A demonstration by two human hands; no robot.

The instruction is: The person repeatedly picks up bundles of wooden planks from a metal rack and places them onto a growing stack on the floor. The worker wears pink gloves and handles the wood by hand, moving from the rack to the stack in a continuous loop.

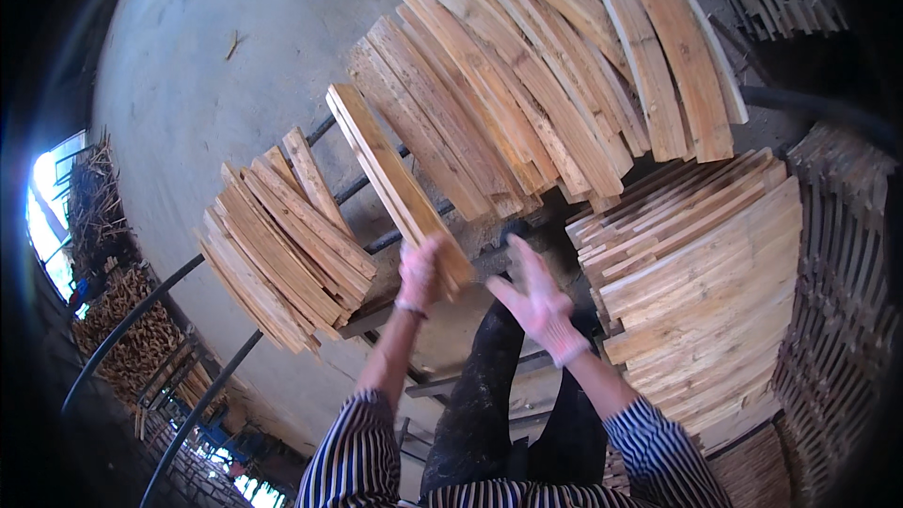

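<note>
My left hand (420, 273) is closed round the near end of a few wooden slats (390, 174) held together, their far end pointing up and to the left. Just right of that end, my right hand (539, 296) is open, with the fingers stretched out and the thumb apart. It holds nothing. To the left lies a smaller group of rough wooden slats (292, 245). Beyond my hands a larger row of slats (499, 85) lies side by side.
Metal bars (179, 273) run under the slats like a rack. At my right stands a tall, neat stack of slats (705, 292), with more stacked wood (837, 254) past it. Concrete floor (207, 66) shows at the far left. A wood pile (132, 320) lies along the left side.
</note>
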